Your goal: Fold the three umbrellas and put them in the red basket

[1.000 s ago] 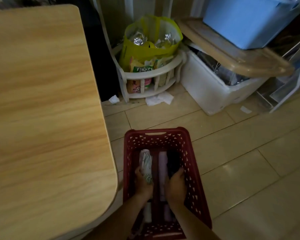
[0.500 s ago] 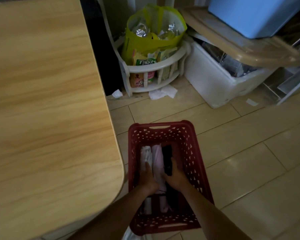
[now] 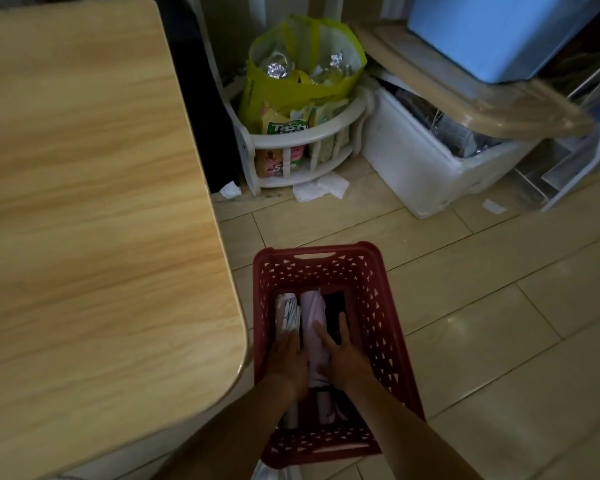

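Head view, items listed large to small. Wooden surface (image 3: 94,209): fills my left side, bare as before. Tiled floor (image 3: 482,323): carries everything else. White storage bin (image 3: 416,168) with a tan lid askew and a blue box (image 3: 492,32) on top: far right. White rack (image 3: 305,140) holding a yellow bag (image 3: 302,81) of snack packets: far centre. Red basket (image 3: 371,306): on the floor just beside the surface's corner, in the same spot as a second ago. Three folded umbrellas lie side by side along its bottom: patterned white umbrella (image 3: 286,311) at left, pink umbrella (image 3: 314,317) in the middle, black umbrella (image 3: 335,313) at right. A second ago the white one was tilted up in my grip; it now lies flat with the others. My left hand (image 3: 288,358): fingers no longer curled, resting flat on the white umbrella. My right hand (image 3: 343,355): fingers spread wide, lying across the pink and black umbrellas, gripping nothing.
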Tool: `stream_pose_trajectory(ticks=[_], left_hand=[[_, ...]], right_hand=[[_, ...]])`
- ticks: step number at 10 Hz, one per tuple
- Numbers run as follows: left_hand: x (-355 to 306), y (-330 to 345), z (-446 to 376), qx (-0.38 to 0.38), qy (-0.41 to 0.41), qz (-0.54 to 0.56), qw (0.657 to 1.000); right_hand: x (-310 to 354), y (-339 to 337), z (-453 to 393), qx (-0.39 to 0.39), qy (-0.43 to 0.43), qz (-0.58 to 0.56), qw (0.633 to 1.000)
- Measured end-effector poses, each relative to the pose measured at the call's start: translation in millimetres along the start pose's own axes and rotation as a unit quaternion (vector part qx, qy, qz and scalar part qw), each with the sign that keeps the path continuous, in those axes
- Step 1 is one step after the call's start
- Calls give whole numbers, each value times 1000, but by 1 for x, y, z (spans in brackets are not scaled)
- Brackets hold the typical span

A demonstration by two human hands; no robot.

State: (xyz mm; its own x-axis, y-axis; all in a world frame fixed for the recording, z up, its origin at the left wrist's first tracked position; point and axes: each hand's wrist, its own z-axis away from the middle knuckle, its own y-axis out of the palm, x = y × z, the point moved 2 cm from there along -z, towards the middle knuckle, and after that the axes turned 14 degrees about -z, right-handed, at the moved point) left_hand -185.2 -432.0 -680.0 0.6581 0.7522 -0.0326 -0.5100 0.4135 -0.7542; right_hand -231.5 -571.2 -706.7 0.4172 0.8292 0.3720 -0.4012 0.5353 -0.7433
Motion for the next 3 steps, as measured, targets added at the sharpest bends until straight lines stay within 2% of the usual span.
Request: stream_pose_trajectory(ticks=[1,2,3], left_hand=[[-14,-34,25,-89,-3,-20,996],[-27,-88,70,-175,9,-5,985],[-37,-142,149,-296,84,1,952]], right_hand=[[11,-20,19,-2,18,-57,998],[23,-64,51,-84,-33,-124,988],[34,-131,100,-201,-126,-169,957]])
